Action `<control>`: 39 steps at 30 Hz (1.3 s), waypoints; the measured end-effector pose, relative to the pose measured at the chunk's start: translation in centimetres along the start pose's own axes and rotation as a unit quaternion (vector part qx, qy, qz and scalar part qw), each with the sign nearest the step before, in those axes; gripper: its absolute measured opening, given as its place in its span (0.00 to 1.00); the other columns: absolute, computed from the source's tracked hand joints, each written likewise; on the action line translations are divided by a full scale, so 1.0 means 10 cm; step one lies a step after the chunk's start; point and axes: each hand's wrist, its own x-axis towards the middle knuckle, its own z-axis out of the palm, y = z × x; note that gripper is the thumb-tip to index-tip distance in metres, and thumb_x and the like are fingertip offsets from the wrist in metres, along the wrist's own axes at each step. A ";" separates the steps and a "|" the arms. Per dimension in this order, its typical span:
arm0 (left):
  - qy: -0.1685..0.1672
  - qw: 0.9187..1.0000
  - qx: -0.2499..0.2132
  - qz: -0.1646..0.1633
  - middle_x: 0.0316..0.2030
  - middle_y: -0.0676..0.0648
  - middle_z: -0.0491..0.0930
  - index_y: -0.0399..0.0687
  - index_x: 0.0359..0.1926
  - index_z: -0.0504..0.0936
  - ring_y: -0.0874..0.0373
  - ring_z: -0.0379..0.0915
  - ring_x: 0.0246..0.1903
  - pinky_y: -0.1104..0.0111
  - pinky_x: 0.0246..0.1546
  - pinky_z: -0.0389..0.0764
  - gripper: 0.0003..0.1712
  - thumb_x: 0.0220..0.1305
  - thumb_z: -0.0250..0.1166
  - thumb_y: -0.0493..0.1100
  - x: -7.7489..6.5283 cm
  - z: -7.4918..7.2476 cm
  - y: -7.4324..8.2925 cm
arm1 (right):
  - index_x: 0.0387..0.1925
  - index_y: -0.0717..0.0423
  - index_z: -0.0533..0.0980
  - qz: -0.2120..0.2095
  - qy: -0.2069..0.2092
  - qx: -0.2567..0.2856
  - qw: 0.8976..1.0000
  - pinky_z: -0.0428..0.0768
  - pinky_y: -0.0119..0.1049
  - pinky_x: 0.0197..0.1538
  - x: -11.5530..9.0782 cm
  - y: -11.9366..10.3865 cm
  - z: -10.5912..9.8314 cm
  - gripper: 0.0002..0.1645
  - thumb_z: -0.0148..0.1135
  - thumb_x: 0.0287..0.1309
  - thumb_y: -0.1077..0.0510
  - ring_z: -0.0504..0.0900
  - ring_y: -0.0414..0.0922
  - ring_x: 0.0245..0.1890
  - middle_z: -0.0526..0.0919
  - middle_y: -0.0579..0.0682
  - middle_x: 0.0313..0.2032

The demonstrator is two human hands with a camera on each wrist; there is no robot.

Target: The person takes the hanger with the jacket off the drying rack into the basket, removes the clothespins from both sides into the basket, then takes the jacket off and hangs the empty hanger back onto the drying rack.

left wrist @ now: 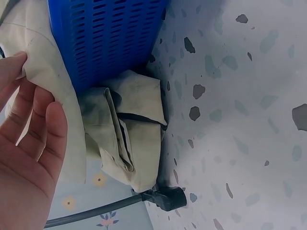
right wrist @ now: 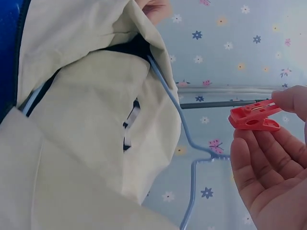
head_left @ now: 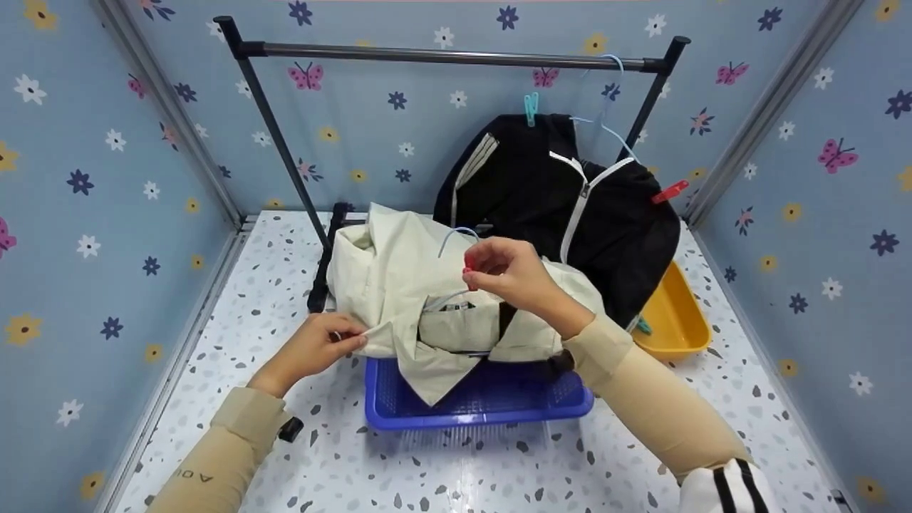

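A cream jacket (head_left: 399,263) lies draped over a blue basket (head_left: 481,417), with a light blue hanger (right wrist: 173,98) inside its neck opening. My left hand (head_left: 313,345) pinches the jacket's edge at the left between thumb and fingers; the left wrist view shows this hand (left wrist: 36,129) on the cloth beside the basket's slotted wall. Above the jacket, near the hanger's hook, my right hand (head_left: 516,278) holds a red clothespin (right wrist: 254,116) between thumb and fingers. The clothespin is apart from the cloth in the right wrist view.
Behind stands a black clothes rack (head_left: 442,55). From it hangs a black jacket (head_left: 513,178) on a blue hanger, with a teal clothespin (head_left: 531,109) and a red clothespin (head_left: 670,192) on it. A yellow bin (head_left: 677,313) sits at the right; patterned walls surround the floor.
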 end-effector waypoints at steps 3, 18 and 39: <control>0.000 1.000 -0.002 0.002 0.36 0.45 0.89 0.44 0.41 0.94 0.69 0.75 0.31 0.71 0.32 0.81 0.03 0.70 0.74 0.35 -0.01 0.00 0.01 | 0.45 0.71 0.85 0.001 0.012 0.001 1.000 0.85 0.26 0.38 -0.02 0.02 -0.07 0.13 0.76 0.59 0.69 0.86 0.35 0.32 0.90 0.61 0.35; 0.002 1.000 -0.004 -0.006 0.37 0.45 0.90 0.44 0.41 0.94 0.68 0.76 0.31 0.71 0.33 0.82 0.03 0.70 0.74 0.36 0.01 0.00 0.03 | 0.42 0.74 0.83 0.011 0.054 0.004 0.998 0.86 0.26 0.36 -0.11 0.13 -0.44 0.10 0.74 0.58 0.73 0.87 0.36 0.28 0.90 0.52 0.32; 0.001 1.000 -0.007 -0.013 0.38 0.44 0.90 0.44 0.42 0.94 0.67 0.77 0.31 0.70 0.33 0.82 0.04 0.71 0.74 0.36 -0.01 0.01 0.03 | 0.44 0.71 0.85 0.023 0.107 -0.047 0.993 0.86 0.25 0.39 -0.28 0.31 -0.96 0.11 0.76 0.61 0.71 0.87 0.35 0.30 0.90 0.62 0.35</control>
